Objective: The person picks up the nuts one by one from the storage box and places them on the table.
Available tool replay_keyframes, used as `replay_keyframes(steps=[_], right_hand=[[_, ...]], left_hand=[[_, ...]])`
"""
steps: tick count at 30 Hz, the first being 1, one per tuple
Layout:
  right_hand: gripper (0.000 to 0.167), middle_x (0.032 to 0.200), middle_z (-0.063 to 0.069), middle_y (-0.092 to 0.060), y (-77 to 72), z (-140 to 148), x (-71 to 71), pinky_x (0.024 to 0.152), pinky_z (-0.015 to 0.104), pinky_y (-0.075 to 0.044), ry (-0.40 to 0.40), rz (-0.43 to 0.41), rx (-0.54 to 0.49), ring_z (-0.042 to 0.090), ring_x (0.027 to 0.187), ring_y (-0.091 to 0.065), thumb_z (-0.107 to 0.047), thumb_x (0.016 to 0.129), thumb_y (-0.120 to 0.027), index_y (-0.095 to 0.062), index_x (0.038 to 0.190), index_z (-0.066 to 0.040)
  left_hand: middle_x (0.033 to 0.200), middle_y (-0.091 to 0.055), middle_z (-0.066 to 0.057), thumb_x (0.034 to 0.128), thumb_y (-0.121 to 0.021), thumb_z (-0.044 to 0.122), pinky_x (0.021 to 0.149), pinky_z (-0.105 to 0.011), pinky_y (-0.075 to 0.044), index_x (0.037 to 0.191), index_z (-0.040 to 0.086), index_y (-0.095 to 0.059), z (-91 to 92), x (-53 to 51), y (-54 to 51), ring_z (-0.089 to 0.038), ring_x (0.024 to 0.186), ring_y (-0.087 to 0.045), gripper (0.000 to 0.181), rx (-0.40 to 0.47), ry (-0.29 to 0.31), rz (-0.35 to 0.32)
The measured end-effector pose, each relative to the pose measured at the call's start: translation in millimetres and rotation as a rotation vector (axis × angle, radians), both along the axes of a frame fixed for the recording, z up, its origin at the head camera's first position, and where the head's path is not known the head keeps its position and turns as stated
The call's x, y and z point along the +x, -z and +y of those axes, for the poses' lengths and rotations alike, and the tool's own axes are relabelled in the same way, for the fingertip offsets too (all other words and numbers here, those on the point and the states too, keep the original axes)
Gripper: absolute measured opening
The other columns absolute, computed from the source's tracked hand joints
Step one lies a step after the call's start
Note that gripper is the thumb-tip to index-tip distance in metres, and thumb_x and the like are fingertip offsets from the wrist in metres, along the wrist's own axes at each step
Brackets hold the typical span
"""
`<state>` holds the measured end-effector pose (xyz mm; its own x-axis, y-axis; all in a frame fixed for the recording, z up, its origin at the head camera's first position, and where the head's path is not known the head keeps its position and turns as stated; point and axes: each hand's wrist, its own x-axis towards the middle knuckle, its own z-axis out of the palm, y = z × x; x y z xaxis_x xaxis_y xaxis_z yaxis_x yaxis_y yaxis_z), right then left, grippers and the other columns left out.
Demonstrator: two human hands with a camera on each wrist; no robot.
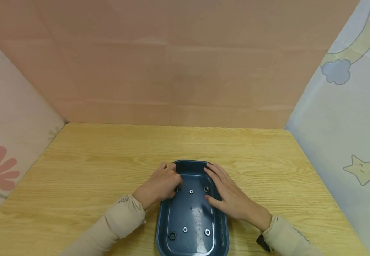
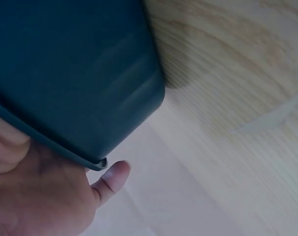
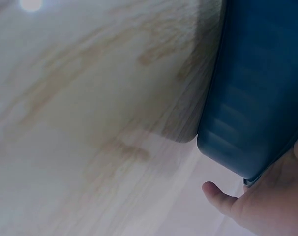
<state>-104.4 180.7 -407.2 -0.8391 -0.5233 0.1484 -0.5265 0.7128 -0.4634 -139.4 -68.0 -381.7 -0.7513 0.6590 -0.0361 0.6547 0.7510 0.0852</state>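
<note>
A dark blue rectangular tray (image 1: pixel 190 170) lies on the table, long side toward me. Several small nuts rest on its floor, among them a silver nut (image 1: pixel 191 191), a dark-edged nut (image 1: pixel 206 188) and a larger dark nut (image 1: pixel 172 235). My left hand (image 1: pixel 160 185) reaches over the tray's left rim with curled fingers, right beside another nut (image 1: pixel 176 190) that it partly covers; its fingertips are hidden. Across the right rim lies my right hand (image 1: pixel 231 197), fingers extended and thumb spread inside the tray. Both wrist views show the tray's outer wall (image 2: pixel 104 83) above the palms.
Wood-grain table (image 1: pixel 108 153) surrounds the tray. A brown-orange papered wall (image 1: pixel 185 71) stands behind, with patterned panels at left (image 1: pixel 9 106) and right (image 1: pixel 348 117). A dark object (image 1: pixel 263 243) shows at the right sleeve cuff.
</note>
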Motion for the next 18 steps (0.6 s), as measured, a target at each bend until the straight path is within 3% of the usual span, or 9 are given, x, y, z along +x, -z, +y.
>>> replay_keyframes(steps=[7, 11, 18], right_hand=[[0.077, 0.164, 0.008, -0.02, 0.4, -0.2, 0.1, 0.114, 0.064, -0.03, 0.006, -0.001, 0.007, 0.037, 0.151, -0.018, -0.029, 0.092, -0.066, -0.027, 0.156, -0.011], [0.078, 0.164, 0.007, -0.02, 0.5, -0.3, -0.8, 0.114, 0.064, -0.03, 0.007, -0.003, 0.007, 0.037, 0.151, -0.018, -0.028, 0.091, -0.066, -0.027, 0.156, -0.011], [0.076, 0.164, 0.007, -0.019, 1.2, -0.3, 0.3, 0.114, 0.063, -0.03, 0.002, 0.002, 0.01, 0.036, 0.152, -0.018, -0.028, 0.092, -0.065, -0.027, 0.156, -0.011]], left_hand=[[0.08, -0.075, 0.01, 0.0763, -0.084, 0.018, 0.075, -0.031, -0.031, 0.082, 0.022, -0.079, -1.0, -2.5, 3.4, -0.013, 0.08, -0.044, 0.009, 0.01, 0.024, 0.006], [0.083, -0.074, 0.011, 0.0794, -0.083, 0.026, 0.081, -0.033, -0.034, 0.089, 0.023, -0.079, -4.1, -6.5, 6.2, -0.011, 0.082, -0.044, 0.011, 0.052, 0.02, -0.053], [0.089, -0.074, 0.01, 0.0835, -0.079, 0.026, 0.087, -0.035, -0.033, 0.097, 0.02, -0.077, -8.4, -7.4, 8.5, -0.011, 0.084, -0.047, 0.015, 0.162, 0.022, -0.133]])
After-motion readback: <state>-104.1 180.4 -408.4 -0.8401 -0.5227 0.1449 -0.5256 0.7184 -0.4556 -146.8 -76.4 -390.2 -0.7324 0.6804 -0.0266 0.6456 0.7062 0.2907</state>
